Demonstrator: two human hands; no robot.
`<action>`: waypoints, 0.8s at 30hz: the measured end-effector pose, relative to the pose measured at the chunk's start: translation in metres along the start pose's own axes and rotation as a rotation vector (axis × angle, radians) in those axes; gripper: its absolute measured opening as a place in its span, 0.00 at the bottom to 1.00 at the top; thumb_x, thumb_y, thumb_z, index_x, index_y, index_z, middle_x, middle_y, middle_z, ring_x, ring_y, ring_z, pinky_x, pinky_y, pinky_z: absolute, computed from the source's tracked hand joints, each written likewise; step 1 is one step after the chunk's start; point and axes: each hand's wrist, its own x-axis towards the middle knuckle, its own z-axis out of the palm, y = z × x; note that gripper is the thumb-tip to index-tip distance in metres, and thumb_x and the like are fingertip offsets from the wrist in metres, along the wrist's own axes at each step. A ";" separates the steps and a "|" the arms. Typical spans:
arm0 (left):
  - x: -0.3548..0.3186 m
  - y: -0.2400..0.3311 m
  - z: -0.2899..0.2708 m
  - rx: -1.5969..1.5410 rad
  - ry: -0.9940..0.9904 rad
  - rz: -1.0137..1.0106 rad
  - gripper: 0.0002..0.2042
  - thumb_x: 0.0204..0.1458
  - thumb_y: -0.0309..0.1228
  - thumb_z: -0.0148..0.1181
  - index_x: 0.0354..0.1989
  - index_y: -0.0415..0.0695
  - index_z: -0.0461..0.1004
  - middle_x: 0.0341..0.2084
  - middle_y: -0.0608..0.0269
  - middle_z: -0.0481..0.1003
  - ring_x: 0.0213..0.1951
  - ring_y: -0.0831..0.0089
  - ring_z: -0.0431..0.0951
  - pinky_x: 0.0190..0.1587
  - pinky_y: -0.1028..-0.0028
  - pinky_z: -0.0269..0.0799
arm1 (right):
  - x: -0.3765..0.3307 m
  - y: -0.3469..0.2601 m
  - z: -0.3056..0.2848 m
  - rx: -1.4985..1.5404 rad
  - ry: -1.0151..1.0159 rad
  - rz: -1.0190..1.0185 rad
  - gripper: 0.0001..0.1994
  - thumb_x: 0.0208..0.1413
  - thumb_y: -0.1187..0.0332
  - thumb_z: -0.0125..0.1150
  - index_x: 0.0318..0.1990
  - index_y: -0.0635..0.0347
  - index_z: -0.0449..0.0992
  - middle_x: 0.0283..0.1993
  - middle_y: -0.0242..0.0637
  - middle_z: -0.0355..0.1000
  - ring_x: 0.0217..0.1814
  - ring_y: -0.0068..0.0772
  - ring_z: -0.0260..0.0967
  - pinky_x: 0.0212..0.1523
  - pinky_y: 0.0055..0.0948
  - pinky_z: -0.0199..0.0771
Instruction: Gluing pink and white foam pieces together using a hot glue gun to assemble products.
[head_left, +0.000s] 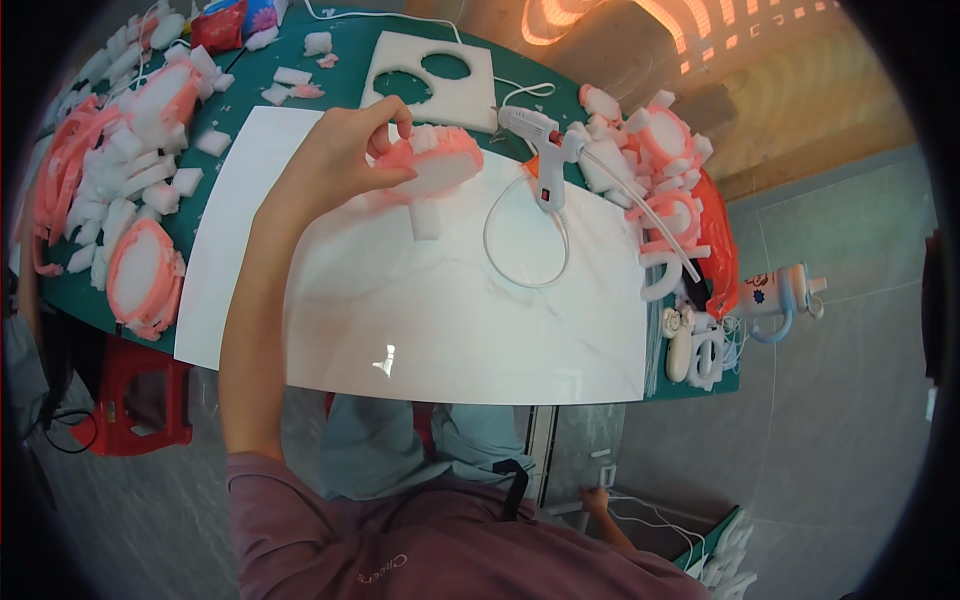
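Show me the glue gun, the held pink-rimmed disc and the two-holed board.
Glue gun (551, 178): head view, handle.
Disc (440, 176): head view, white face.
Board (453, 99): head view, below right hole.

Under the left hand (365, 155) there stands a green table (530, 70), with a red stool (110, 390) behind to its left, a brown surface (790, 120) bearing orange light (685, 25) farther in front, and grey floor (840, 390) to its right.

Whether the right hand (595, 499) holds anything seems too small to tell.

Wide head view — facing down, close over green table (345, 85).
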 end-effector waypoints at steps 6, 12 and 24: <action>-0.002 0.006 0.002 -0.005 -0.007 -0.014 0.17 0.33 0.25 0.67 0.31 0.45 0.65 0.15 0.67 0.63 0.23 0.75 0.64 0.28 0.79 0.60 | -0.042 -0.075 -0.057 -0.289 -0.653 -0.040 0.22 0.47 0.56 0.56 0.49 0.55 0.70 0.46 0.39 0.70 0.41 0.36 0.71 0.32 0.35 0.76; 0.001 0.012 0.000 0.026 0.020 -0.013 0.17 0.34 0.25 0.66 0.32 0.45 0.65 0.16 0.68 0.63 0.22 0.76 0.63 0.28 0.80 0.60 | -0.164 -0.302 -0.191 -0.461 -0.808 -0.770 0.19 0.50 0.68 0.55 0.51 0.57 0.68 0.44 0.40 0.72 0.42 0.35 0.72 0.40 0.26 0.73; 0.001 0.009 -0.002 0.035 0.061 0.057 0.17 0.33 0.26 0.67 0.32 0.44 0.67 0.17 0.62 0.69 0.23 0.70 0.71 0.28 0.77 0.65 | -0.220 -0.541 -0.221 0.629 0.245 -1.803 0.21 0.44 0.80 0.55 0.49 0.64 0.67 0.55 0.47 0.63 0.55 0.43 0.62 0.50 0.31 0.65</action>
